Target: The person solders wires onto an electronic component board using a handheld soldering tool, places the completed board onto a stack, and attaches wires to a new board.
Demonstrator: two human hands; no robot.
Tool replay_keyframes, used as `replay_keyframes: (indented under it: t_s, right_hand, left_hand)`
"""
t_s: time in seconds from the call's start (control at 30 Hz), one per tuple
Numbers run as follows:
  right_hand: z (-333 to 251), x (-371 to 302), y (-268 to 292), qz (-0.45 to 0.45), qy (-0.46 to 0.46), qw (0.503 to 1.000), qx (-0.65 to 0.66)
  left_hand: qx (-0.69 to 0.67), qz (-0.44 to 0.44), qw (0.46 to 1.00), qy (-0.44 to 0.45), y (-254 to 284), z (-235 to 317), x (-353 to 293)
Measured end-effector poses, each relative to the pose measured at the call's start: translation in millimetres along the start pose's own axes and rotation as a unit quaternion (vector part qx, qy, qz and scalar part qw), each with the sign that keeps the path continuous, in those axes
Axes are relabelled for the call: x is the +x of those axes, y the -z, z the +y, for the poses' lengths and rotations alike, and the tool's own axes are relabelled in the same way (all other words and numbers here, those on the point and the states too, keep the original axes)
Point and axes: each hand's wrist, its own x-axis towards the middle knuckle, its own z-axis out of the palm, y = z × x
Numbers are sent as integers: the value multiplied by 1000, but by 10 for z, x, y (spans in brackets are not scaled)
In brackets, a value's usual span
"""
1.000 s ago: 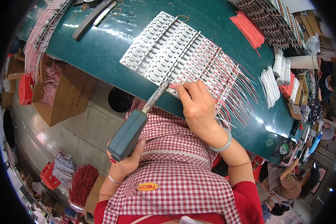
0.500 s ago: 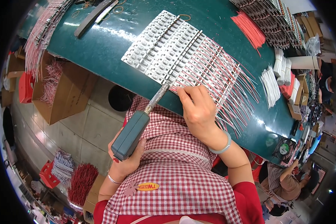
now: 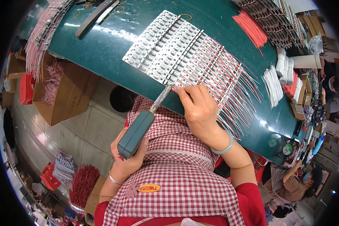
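Note:
My left hand [image 3: 133,159] is wrapped round a soldering gun [image 3: 136,134] with a dark green body and a silvery metal barrel. Its tip reaches the near edge of a panel [image 3: 164,47] of pale, strip-like units lying on the table. My right hand [image 3: 200,110] is closed in a pinch at that same edge, just right of the tip. A red wire end seems to be between the fingers, though they mostly hide it. Many thin red and white wires [image 3: 240,90] fan out from the panel's right part, beyond the right hand.
The green table [image 3: 101,45] carries a dark bar [image 3: 94,19], loose red wires [image 3: 251,29], white wire bundles [image 3: 272,87], a stack of wired panels [image 3: 277,22] and a small fan [image 3: 287,149]. A cardboard box [image 3: 66,90] stands left. Another person [image 3: 293,184] sits at the right.
The soldering gun and my left hand have shifted slightly to the right and up. My right hand has moved very little, staying pinched at the panel's edge.

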Motion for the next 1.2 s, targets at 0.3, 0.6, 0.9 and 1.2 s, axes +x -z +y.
replay_keyframes:
  t_s: [0.3,0.6,0.9,1.2]
  right_hand:
    - [-5,19,13,-4,-15,1000,-3]
    - [41,153,218,-25,-38,997,54]
    - [1039,1077,48,56,9,998,3]
    - [1269,1176,-384,46,-5,999,8]
  left_hand:
    - [-139,42,988,49,73,38,-111]
    - [-172,107,979,35,-25,-25,250]
    - [-175,90,980,-21,-125,325,1249]
    - [-177,106,977,50,-254,366,1727]
